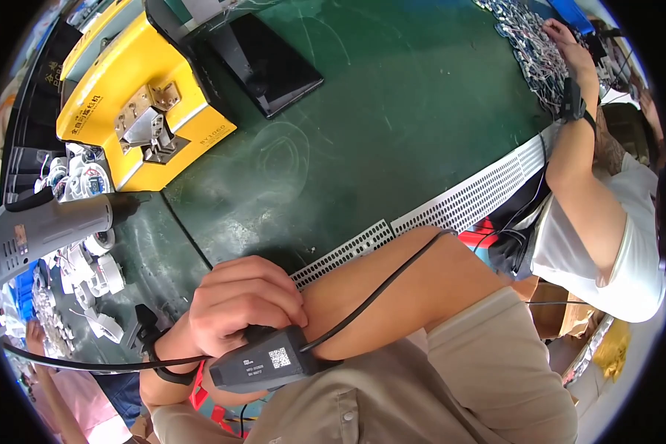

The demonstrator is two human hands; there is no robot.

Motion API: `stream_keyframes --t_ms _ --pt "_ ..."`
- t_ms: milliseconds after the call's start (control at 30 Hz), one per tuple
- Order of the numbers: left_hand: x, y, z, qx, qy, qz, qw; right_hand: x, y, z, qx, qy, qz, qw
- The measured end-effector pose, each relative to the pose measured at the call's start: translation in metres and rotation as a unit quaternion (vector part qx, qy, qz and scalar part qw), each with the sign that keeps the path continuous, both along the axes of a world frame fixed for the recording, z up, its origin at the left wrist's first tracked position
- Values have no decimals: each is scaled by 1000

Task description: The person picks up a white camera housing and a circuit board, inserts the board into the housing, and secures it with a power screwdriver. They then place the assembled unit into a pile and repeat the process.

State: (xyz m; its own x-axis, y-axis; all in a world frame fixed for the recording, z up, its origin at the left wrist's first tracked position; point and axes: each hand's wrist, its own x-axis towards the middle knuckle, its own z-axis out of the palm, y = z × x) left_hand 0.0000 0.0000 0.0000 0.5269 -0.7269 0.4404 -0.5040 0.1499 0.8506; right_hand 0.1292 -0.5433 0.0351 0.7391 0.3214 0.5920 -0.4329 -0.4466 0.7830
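My left hand [246, 302] is closed, its fingers curled at my right wrist, against the edge of a black wrist device [255, 370] with a cable. What its fingertips grip underneath is partly hidden. A dark strap with a small black camera-like piece [143, 325] circles my left wrist. My right forearm [392, 285] crosses in front of my body from the right. My right hand is mostly hidden behind the device and my left hand. Beneath the hands runs the near edge of the green table mat [348, 170].
A yellow machine [144, 111] with a metal mechanism stands far left beside a black tablet-like panel [265, 63]. A grey heat gun [44, 229] and white coiled parts [89, 274] lie left. A perforated strip [466, 196] lines the near edge. A co-worker's hand [566, 44] touches a wire pile [529, 55].
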Motion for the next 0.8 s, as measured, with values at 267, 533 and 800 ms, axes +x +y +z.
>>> stream_keyframes --t_ms 267,533,800 --pt "-1 -9 -4 20 -27 22 999 -116 135 74 -240 -440 -182 846" --pt "-5 -9 -6 30 -57 42 997 -180 309 52 -384 -772 -263 433" --pt "-6 -3 15 103 -22 51 993 -200 488 -31 -376 -890 -256 -35"
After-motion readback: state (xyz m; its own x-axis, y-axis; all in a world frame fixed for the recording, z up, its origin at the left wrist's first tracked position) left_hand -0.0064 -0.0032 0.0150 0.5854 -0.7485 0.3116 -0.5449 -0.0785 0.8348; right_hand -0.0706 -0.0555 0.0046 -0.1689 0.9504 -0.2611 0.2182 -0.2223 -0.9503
